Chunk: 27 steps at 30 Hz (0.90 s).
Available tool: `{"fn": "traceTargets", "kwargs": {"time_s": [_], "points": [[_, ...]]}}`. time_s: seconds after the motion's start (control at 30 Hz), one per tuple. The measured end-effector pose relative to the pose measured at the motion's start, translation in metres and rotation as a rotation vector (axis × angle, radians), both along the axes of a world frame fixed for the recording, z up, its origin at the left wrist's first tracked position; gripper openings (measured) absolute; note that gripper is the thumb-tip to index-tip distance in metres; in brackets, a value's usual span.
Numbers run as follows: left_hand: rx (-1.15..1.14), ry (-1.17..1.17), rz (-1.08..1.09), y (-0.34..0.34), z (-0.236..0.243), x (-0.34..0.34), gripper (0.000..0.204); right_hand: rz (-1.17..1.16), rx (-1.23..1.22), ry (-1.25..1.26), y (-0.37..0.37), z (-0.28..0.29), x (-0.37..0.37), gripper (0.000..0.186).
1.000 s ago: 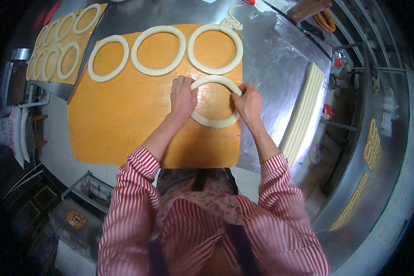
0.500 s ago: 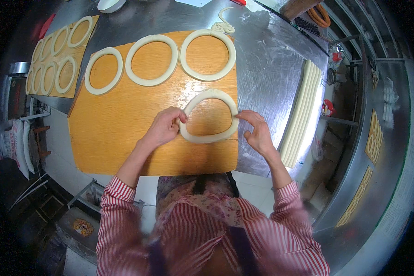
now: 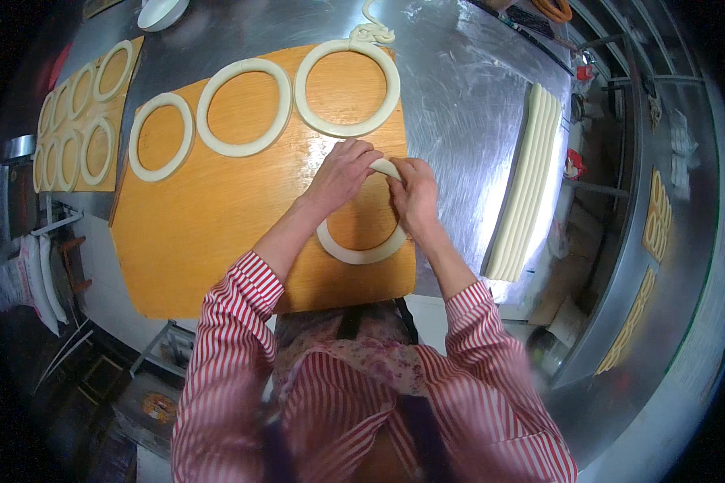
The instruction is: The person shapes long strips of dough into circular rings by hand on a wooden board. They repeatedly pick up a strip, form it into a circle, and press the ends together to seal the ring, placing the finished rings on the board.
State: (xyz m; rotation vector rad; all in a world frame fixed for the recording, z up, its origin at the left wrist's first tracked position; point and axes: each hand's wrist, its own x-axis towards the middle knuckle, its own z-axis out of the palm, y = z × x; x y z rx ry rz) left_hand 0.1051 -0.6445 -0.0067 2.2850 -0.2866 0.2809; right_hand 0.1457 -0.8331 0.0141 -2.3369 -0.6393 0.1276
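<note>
On the wooden board (image 3: 217,233) lies a pale dough ring (image 3: 361,257), its lower arc showing below my hands. My left hand (image 3: 345,175) reaches over its upper left, with fingers closed on the top of the ring. My right hand (image 3: 416,197) grips the upper right side, fingers bent over the dough. A short stretch of dough shows between my fingertips; my hands hide much of both sides. Farther back on the board rest three more rings: a left ring (image 3: 163,174), a middle ring (image 3: 244,150) and a right ring (image 3: 333,129).
Several dough ropes (image 3: 525,185) lie side by side on the metal table (image 3: 459,105) at right. A dough scrap (image 3: 372,34) touches the far right ring. Another board (image 3: 121,113) with several rings stands at left. A white bowl (image 3: 163,13) sits at the back.
Both hands have moved from the ring's two sides up to its top and come close together. The view has shifted slightly.
</note>
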Motion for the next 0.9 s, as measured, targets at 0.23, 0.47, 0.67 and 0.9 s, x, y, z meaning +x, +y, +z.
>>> {"fn": "traceTargets", "kwargs": {"time_s": [0.23, 0.47, 0.67, 0.9], "points": [[-0.031, -0.002, 0.003, 0.001, -0.002, -0.002, 0.034, -0.296, -0.045, 0.245, -0.031, 0.010, -0.040, 0.033], [0.019, 0.006, 0.137, 0.001, 0.016, -0.008, 0.040, -0.089, -0.133, -0.050, 0.006, 0.021, -0.013, 0.036], [0.028, -0.019, 0.280, 0.014, 0.008, -0.011, 0.042, -0.119, -0.041, -0.008, 0.029, 0.026, 0.008, 0.033], [0.196, -0.053, 0.199, 0.003, 0.019, -0.007, 0.046, -0.198, -0.076, 0.164, 0.008, 0.012, -0.001, 0.043]]}}
